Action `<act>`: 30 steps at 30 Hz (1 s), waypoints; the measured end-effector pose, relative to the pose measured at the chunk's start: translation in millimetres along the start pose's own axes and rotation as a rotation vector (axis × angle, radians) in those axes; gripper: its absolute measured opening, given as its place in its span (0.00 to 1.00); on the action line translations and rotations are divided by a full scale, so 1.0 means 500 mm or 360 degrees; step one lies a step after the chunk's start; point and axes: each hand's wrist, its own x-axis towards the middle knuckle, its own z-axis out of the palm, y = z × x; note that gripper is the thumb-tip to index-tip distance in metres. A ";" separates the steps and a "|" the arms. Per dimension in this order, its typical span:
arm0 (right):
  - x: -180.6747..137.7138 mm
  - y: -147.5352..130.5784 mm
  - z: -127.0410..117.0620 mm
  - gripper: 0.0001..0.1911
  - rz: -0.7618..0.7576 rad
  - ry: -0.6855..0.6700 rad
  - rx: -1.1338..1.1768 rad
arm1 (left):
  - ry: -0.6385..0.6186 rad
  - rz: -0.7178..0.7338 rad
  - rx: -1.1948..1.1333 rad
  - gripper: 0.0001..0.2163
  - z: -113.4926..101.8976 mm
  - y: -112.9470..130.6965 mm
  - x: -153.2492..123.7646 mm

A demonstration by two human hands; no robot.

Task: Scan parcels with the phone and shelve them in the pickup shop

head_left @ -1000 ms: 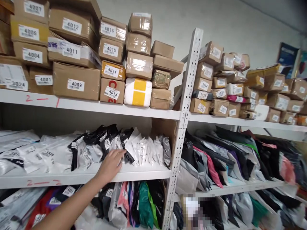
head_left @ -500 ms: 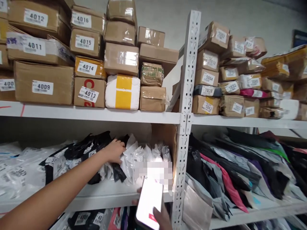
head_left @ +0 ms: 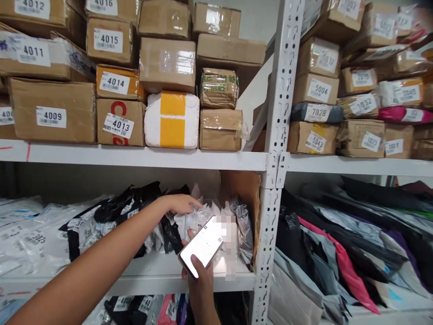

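Note:
On the middle shelf, my left hand reaches across to a row of upright plastic mailing bags, its visible fingers stretched out over the tops of the white ones. Its lower fingers are partly hidden among the bags. My right hand is closed around a smartphone with a bright white screen, held tilted in front of the shelf, thumb on the glass. A pixelated patch covers some bags beside the phone. At the row's right end stands a grey bag against a brown cardboard panel.
Numbered cardboard boxes are stacked on the upper shelf. A perforated white metal post divides this bay from the right one, where flat bags lie piled. Clear labelled bags lie left; more packages show below.
My left hand has moved right along the bags, from the dark ones to the white ones. My right hand has raised the phone and tilted it to the right. The view is closer.

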 end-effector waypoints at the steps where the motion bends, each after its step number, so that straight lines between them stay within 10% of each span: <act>1: -0.001 -0.002 0.000 0.48 0.0003 0.0010 0.0014 | -0.0003 -0.0013 -0.0045 0.28 0.003 -0.006 0.004; 10: -0.010 -0.006 0.005 0.42 0.0179 -0.0358 -0.0150 | 0.0175 -0.0236 -0.0101 0.27 0.014 -0.088 0.021; 16: -0.013 0.050 0.034 0.38 0.0156 -0.0226 0.0165 | 0.0118 -0.0112 0.0091 0.15 0.021 -0.097 0.069; 22: -0.004 0.067 0.024 0.31 0.0067 -0.0023 0.0414 | 0.0228 0.0098 -0.0081 0.25 0.035 -0.123 0.025; 30: 0.013 0.026 0.008 0.37 0.0112 0.0072 0.0493 | 0.0570 -0.0272 -0.0224 0.27 0.042 -0.129 -0.002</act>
